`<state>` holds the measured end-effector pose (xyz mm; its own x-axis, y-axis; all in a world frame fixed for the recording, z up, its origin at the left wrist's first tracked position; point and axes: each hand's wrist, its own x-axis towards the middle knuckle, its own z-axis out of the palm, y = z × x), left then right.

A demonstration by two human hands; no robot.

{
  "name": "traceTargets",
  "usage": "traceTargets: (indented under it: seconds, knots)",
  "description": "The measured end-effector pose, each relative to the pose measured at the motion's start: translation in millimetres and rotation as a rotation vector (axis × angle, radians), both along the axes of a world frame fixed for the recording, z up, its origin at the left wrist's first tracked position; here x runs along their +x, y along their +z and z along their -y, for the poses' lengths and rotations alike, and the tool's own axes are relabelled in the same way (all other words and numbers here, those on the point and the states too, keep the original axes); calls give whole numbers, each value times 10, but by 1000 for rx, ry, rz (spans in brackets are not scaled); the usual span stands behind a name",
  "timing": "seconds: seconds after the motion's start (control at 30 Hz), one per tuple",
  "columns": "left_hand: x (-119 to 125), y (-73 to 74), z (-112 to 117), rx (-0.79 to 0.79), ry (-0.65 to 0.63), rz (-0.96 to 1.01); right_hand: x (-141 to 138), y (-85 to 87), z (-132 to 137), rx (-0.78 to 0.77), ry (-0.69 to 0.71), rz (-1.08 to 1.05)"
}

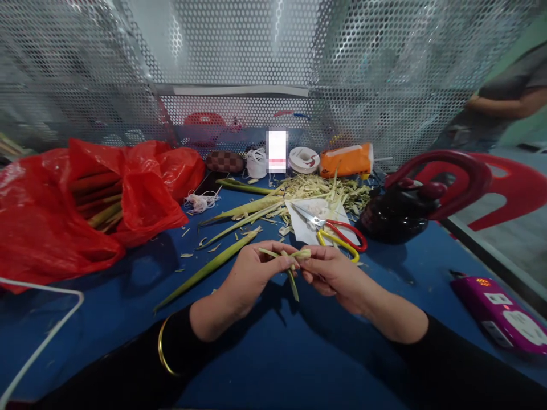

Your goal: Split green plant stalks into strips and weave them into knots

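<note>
Both my hands meet above the blue table [273, 353], pinching a small folded piece of green leaf strips [289, 257]. My left hand [252, 273] grips its left side with closed fingers. My right hand [331, 269] pinches its right end, and one strip tail hangs down between the hands. A long green leaf [209, 266] lies on the table just left of my left hand. Two pairs of scissors [339, 233], with red and yellow handles, rest on white paper just beyond my right hand.
A red plastic bag [64, 216] holding leaf stalks lies at the left. Leaf trimmings [329, 191], thread spools [303, 159] and an orange pack [346, 160] sit at the back. A dark kettle [397, 213] stands right; a purple power strip [499, 313] near the right edge. Another person [508, 97] stands far right.
</note>
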<state>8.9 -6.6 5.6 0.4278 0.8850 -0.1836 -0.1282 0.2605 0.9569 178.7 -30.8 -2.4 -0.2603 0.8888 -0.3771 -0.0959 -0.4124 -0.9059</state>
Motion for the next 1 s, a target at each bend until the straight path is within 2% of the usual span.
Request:
traceTargets:
  seconds: [0.07, 0.17, 0.27, 0.37, 0.53, 0.67, 0.77, 0.83, 0.9, 1.0]
  knots:
    - [4, -15, -12, -39, 60, 6, -28, -8, 31, 185, -22, 174]
    - [5, -27, -32, -49, 139, -21, -37, -13, 94, 695, -20, 596]
    - [14, -40, -36, -78, 145, -42, -6, -36, 145, 1152, 39, 1046]
    - [32, -65, -18, -148, 79, -44, 30, -69, 159, 1341, 113, 1289]
    - [41, -80, 19, -130, -46, -108, 12, -87, 137, 1281, 209, 1401]
    - [38, -36, 38, -99, -117, -165, -26, -94, 129, 1260, 117, 1319]
    - [41, -20, 46, -58, -104, -219, -38, -89, 133, 1036, 8, 1105]
    - [38, -17, 50, 27, -112, -278, -44, -71, 132, 896, -40, 943]
    - [29, -10, 59, 151, -143, -364, -52, -40, 121, 755, -62, 782]
    - [10, 10, 86, 397, -150, -474, -58, 12, 87, 406, -46, 521]
